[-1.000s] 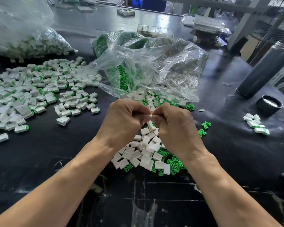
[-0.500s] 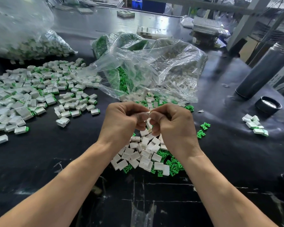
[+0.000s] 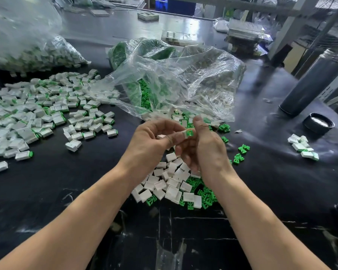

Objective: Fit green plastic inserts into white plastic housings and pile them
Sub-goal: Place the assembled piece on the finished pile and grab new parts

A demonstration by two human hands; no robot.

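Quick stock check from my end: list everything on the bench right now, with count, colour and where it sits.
Held piece: one, white housing with green insert, between both hands.
Loose housings: many, white, heap under the hands.
Loose inserts: many, green, same heap and scattered right.
Finished pile: many, white with green ends, left.
Small group: a few, white and green, far right.
Open bag: one, clear, centre back, holding parts.
Full bag: one, clear, back left.
Cylinder: one, dark, right.
Cap: one, black, beside cylinder.
Bench: black.
Left hand: pinches the piece.
Right hand: pinches it too.
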